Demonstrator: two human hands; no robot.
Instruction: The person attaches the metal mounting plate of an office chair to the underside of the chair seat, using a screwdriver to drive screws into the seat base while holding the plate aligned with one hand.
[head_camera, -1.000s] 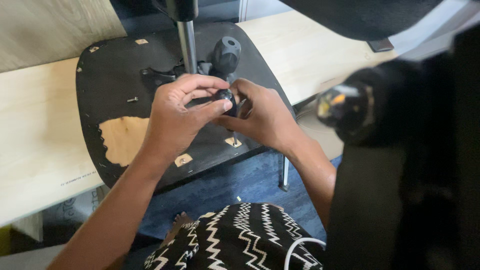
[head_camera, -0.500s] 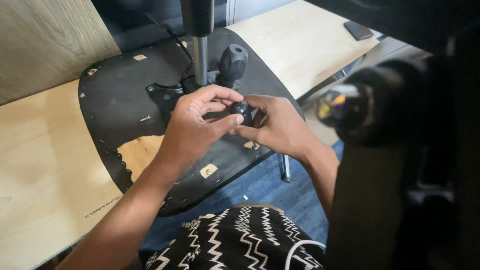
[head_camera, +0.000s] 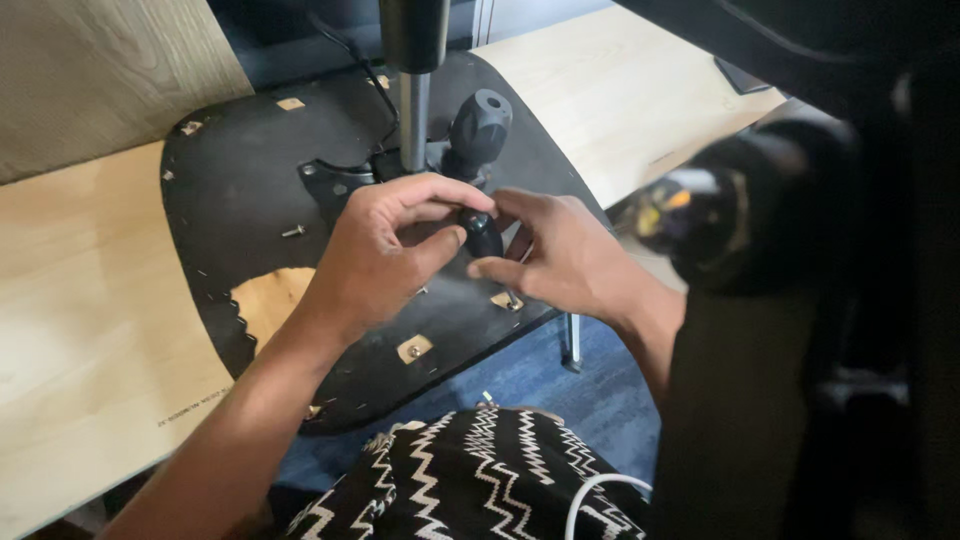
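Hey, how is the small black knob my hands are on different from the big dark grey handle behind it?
The small black knob is pinched between the left hand and right hand; the big dark grey handle stands free, untouched. The knob is much smaller and glossy; the handle is larger, matte and tilted, with a hole in its tip. Both are dark and rounded, above the black chair-seat underside.

The metal post (head_camera: 413, 110) and the black lever knob (head_camera: 478, 128) stood just behind the hands, closing off the far side. A bulky dark object (head_camera: 790, 300) blocked the right. To the left, the black seat underside (head_camera: 240, 180) and the wooden tabletop (head_camera: 90, 300) lay open, broken only by a small screw (head_camera: 293, 232).
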